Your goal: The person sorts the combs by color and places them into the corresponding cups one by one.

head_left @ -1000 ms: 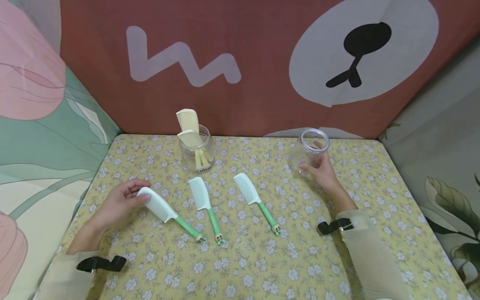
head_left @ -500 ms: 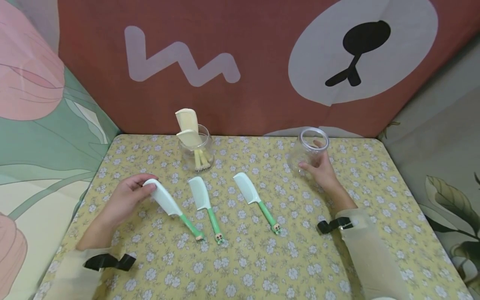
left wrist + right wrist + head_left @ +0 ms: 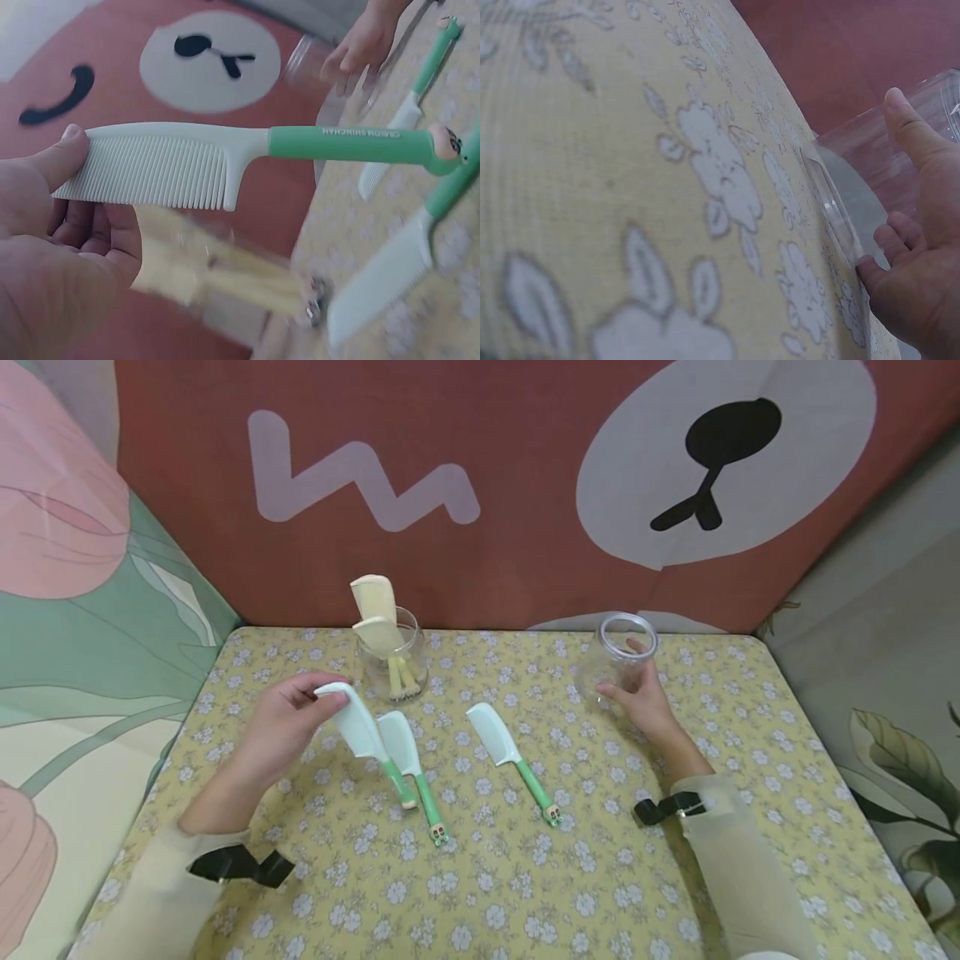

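My left hand (image 3: 288, 722) pinches the toothed end of a white comb (image 3: 157, 161) with a green handle (image 3: 345, 144), which carries a small cartoon head at its tip. The comb is tilted, held above the table with its handle pointing down to the right. Just right of it lies a second green-handled comb (image 3: 401, 743), partly overlapped in the head view. A third such comb (image 3: 493, 735) lies further right. At the back right my right hand (image 3: 641, 697) holds a clear jar (image 3: 600, 670) around its side, the jar standing on the table.
Another clear jar (image 3: 420, 672) stands at the back left, with cream-yellow combs (image 3: 375, 602) upright in it, handles down. The table bears a yellow flowered cloth (image 3: 495, 877). A brown wall cloth (image 3: 525, 568) rises behind its back edge.
My left hand has lifted the left comb off the table and brought it up and to the right, turning it steeper. The right hand and its jar have stayed put.
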Available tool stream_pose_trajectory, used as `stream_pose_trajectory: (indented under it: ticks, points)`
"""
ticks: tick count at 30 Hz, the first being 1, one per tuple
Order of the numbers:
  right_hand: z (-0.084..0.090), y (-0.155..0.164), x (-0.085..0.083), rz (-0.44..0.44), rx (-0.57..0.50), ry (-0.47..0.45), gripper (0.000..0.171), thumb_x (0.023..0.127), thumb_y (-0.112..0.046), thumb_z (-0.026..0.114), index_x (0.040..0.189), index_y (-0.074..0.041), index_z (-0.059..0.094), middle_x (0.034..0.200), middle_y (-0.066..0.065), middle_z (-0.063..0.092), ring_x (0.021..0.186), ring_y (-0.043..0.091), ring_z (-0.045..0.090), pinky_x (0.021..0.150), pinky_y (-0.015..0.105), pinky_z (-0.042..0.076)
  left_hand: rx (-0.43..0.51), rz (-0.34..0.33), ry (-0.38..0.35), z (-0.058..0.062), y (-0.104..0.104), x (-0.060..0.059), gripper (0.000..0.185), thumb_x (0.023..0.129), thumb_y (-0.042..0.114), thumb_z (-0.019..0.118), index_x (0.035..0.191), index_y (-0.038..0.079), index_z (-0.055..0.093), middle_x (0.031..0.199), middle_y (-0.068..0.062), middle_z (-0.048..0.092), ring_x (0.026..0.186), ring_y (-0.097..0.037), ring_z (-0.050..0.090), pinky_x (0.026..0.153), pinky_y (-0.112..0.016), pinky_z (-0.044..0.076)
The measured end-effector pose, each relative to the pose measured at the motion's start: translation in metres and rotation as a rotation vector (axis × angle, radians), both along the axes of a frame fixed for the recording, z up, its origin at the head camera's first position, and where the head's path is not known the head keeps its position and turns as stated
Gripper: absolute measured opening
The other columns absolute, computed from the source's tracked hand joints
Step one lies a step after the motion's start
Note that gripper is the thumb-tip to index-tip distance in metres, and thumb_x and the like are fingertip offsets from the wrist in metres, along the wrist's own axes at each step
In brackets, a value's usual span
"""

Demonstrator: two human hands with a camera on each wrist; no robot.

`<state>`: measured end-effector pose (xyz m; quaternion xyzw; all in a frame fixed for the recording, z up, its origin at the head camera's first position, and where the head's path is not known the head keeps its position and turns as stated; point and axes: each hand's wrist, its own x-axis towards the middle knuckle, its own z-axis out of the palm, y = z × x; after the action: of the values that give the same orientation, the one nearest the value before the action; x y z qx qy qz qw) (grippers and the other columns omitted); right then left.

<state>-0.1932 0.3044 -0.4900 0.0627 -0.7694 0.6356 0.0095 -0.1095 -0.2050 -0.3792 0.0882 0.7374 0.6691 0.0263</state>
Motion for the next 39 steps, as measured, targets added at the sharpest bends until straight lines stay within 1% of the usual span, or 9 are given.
stream_pose_trajectory:
  ticks: [3, 6, 10, 14, 18, 25, 31, 35, 39]
  points:
    - [0.001, 0.000, 0.000, -0.005, 0.005, -0.011, 0.092, 0.095, -0.002, 0.071, 0.162, -0.013, 0.009, 0.162, 0.024, 0.028, 0.150, 0.040, 0.025, 0.123, 0.056, 0.018, -0.111, -0.027, 0.043, 0.014, 0.016, -0.003, 0.016, 0.099, 0.013, 0.069, 0.111, 0.004, 0.075, 0.106, 0.004, 0.070, 0.087, -0.011, 0.066, 0.077, -0.021, 0.057]
    - [0.001, 0.000, 0.001, -0.008, 0.004, -0.014, 0.092, 0.095, -0.002, 0.071, 0.162, -0.013, 0.010, 0.162, 0.024, 0.029, 0.150, 0.040, 0.027, 0.123, 0.055, 0.020, -0.153, -0.075, 0.064, 0.028, 0.032, -0.007, 0.023, 0.098, 0.011, 0.070, 0.115, -0.005, 0.071, 0.109, 0.003, 0.071, 0.087, -0.014, 0.065, 0.076, -0.024, 0.057]
    - [0.000, 0.000, 0.000, -0.004, -0.011, -0.003, 0.091, 0.095, -0.001, 0.071, 0.161, -0.018, 0.012, 0.161, 0.023, 0.031, 0.149, 0.039, 0.028, 0.123, 0.053, 0.022, -0.185, -0.139, 0.078, 0.042, 0.051, -0.014, 0.023, 0.098, 0.010, 0.070, 0.116, -0.004, 0.072, 0.108, 0.002, 0.070, 0.086, -0.018, 0.063, 0.072, -0.025, 0.055]
    - [0.000, -0.001, 0.000, 0.001, -0.013, 0.005, 0.091, 0.095, 0.000, 0.071, 0.161, -0.021, 0.013, 0.161, 0.022, 0.031, 0.150, 0.038, 0.026, 0.124, 0.053, 0.019, -0.181, -0.186, 0.112, 0.050, 0.069, -0.025, 0.021, 0.097, 0.009, 0.071, 0.115, -0.001, 0.073, 0.107, -0.002, 0.069, 0.080, -0.020, 0.060, 0.066, -0.025, 0.052]
    - [-0.001, -0.001, 0.000, 0.005, -0.015, 0.005, 0.092, 0.094, 0.002, 0.070, 0.162, -0.016, 0.010, 0.161, 0.025, 0.030, 0.150, 0.040, 0.025, 0.124, 0.055, 0.018, -0.132, -0.211, 0.175, 0.055, 0.089, -0.039, 0.021, 0.097, 0.008, 0.071, 0.116, 0.000, 0.074, 0.106, -0.003, 0.070, 0.076, -0.020, 0.056, 0.062, -0.025, 0.048]
    - [0.018, -0.006, 0.008, 0.019, -0.003, -0.013, 0.093, 0.094, 0.001, 0.071, 0.161, -0.009, 0.007, 0.161, 0.028, 0.026, 0.149, 0.046, 0.022, 0.122, 0.059, 0.017, -0.025, -0.245, 0.259, 0.072, 0.131, -0.063, 0.020, 0.098, 0.012, 0.071, 0.116, 0.004, 0.074, 0.106, -0.006, 0.072, 0.083, -0.022, 0.062, 0.068, -0.029, 0.051]
    - [0.007, -0.003, 0.000, 0.017, 0.000, -0.004, 0.095, 0.093, 0.002, 0.071, 0.162, -0.010, 0.007, 0.160, 0.028, 0.029, 0.149, 0.044, 0.025, 0.121, 0.060, 0.021, 0.010, -0.250, 0.289, 0.091, 0.170, -0.072, 0.022, 0.098, 0.013, 0.071, 0.118, 0.004, 0.073, 0.105, -0.005, 0.072, 0.085, -0.022, 0.066, 0.068, -0.033, 0.057]
    - [0.000, -0.001, -0.003, 0.007, 0.014, 0.001, 0.096, 0.093, -0.001, 0.073, 0.162, -0.015, 0.008, 0.160, 0.025, 0.031, 0.149, 0.042, 0.028, 0.121, 0.059, 0.022, 0.011, -0.242, 0.338, 0.103, 0.194, -0.079, 0.022, 0.097, 0.013, 0.071, 0.118, 0.004, 0.073, 0.104, -0.004, 0.072, 0.085, -0.020, 0.067, 0.067, -0.034, 0.059]
    - [-0.001, 0.001, -0.002, -0.007, 0.021, 0.007, 0.095, 0.093, -0.002, 0.074, 0.162, -0.017, 0.010, 0.160, 0.024, 0.032, 0.148, 0.042, 0.029, 0.121, 0.057, 0.023, 0.001, -0.220, 0.402, 0.114, 0.215, -0.086, 0.023, 0.097, 0.012, 0.072, 0.118, 0.003, 0.073, 0.106, -0.005, 0.073, 0.085, -0.015, 0.067, 0.071, -0.030, 0.057]
